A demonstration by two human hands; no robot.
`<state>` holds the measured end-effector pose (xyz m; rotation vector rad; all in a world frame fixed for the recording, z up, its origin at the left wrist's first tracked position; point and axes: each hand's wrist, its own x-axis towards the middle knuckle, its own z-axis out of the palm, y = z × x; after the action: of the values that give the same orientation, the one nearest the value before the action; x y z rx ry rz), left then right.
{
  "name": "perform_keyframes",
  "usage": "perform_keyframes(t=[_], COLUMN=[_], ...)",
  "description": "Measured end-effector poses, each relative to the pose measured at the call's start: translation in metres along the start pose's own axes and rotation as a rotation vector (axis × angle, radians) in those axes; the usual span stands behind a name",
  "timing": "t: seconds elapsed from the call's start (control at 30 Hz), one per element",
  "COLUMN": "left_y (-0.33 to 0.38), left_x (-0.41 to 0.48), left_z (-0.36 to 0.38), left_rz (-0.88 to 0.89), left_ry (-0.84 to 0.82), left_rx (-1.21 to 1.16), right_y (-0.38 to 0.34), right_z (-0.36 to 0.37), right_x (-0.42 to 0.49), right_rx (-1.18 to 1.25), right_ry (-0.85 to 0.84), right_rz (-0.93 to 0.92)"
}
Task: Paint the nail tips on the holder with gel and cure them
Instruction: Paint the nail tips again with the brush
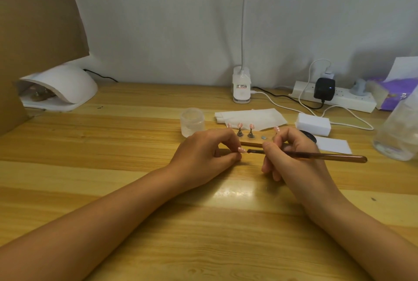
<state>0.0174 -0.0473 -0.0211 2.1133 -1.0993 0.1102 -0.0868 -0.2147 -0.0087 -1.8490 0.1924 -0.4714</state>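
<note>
Left hand (203, 156) grip pinches a small pink nail tip (242, 150) just above the yellow wooden desk (135, 145). Right hand (291, 156) grip holds a brown translucent brush (316, 156), bristles touching that tip. Wooden holder strip (251, 143) with more pink tips sits just behind the hands; white dome curing lamp (61, 86) far left.

1 head camera looks down, close, forward.
</note>
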Motion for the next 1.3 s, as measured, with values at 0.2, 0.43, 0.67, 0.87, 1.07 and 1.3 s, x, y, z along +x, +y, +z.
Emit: perform_keyframes(t=[0.2,0.43,0.67,0.87,1.07,1.3], left_y=[-0.0035,-0.0029,-0.0028,-0.0020,-0.0011,-0.0029], left_x=[0.0005,0.0008,0.0014,0.0004,0.0004,0.0014], left_z=[0.0014,0.0007,0.0006,0.0004,-0.0003,0.0003], left_rz=[-0.037,-0.025,-0.018,-0.022,-0.020,-0.024], left_ry=[0.027,0.018,0.018,0.011,-0.002,-0.001], left_rx=[-0.052,-0.060,-0.043,-0.041,-0.070,-0.110], right_y=[-0.0049,-0.0059,-0.0031,-0.0016,-0.0012,-0.0028], right_z=[0.0002,0.0004,0.0017,0.0017,0.0012,0.0014], right_x=[-0.0011,-0.0026,-0.0005,0.0005,0.0003,0.0007], right_rx=[0.098,0.024,-0.052,-0.055,-0.050,0.005], right_ry=[-0.068,-0.140,-0.168,-0.171,-0.151,-0.137], right_rz=[-0.017,-0.041,-0.063,-0.076,-0.065,-0.049])
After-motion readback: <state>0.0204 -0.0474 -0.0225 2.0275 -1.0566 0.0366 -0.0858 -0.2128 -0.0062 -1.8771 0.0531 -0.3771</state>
